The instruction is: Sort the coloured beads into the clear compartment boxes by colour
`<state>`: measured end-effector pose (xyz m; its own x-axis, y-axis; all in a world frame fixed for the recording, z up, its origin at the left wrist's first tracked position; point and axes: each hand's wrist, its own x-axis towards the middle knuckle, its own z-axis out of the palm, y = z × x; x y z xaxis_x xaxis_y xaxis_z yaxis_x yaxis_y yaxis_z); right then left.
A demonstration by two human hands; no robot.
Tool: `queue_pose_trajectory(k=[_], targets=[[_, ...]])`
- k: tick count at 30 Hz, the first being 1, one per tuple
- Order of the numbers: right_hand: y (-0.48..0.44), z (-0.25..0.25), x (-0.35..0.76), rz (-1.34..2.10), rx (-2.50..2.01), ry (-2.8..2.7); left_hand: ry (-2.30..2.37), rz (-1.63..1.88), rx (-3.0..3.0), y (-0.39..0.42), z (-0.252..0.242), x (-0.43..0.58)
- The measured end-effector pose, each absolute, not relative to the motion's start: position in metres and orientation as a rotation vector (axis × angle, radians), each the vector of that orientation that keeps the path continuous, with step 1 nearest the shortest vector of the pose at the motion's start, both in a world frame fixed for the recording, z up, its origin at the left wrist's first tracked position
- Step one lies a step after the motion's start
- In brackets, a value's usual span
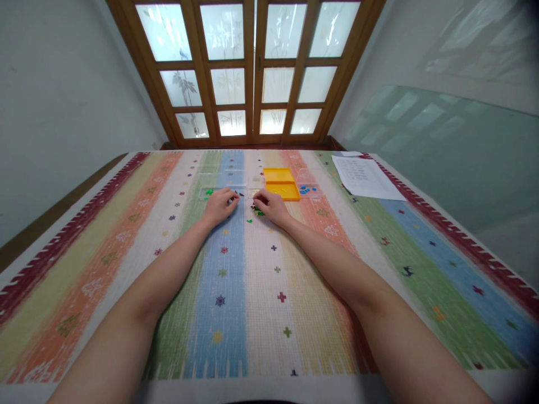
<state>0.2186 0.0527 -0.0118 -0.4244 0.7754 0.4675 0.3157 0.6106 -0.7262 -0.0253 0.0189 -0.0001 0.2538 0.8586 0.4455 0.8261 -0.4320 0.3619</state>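
Observation:
My left hand [220, 206] is closed in a pinch at the near edge of a clear plastic box [202, 196]. Small green pieces [209, 192] lie in that box, and a few dark red bits [241, 194] show beside the fingertips. Over a small pile of mixed green, yellow and dark pieces [257, 211], my right hand [272, 207] has its fingers pressed together. Whatever either hand pinches is too small to make out. One loose green piece [249, 221] lies on the cloth in front of the pile.
Behind my right hand stands an open yellow box [290, 192] with small yellow pieces inside. A clear box with blue pieces [308, 190] adjoins it. Printed paper [366, 177] lies at the far right. A striped tablecloth [261, 314] covers the table, with wooden glazed doors [255, 67] beyond.

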Motion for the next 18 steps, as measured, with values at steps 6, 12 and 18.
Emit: queue_pose_trajectory(k=[6,12,18], targets=[[0.056,-0.011,0.222,0.669,-0.915,-1.977,1.156,0.572,2.568,0.003,0.007,-0.009],[0.058,-0.014,0.222,0.660,-0.912,-1.971,1.054,0.509,2.610,-0.001,0.010,-0.004],[0.057,-0.013,0.222,0.654,-0.909,-1.966,1.221,0.581,2.644,0.010,-0.001,-0.004]])
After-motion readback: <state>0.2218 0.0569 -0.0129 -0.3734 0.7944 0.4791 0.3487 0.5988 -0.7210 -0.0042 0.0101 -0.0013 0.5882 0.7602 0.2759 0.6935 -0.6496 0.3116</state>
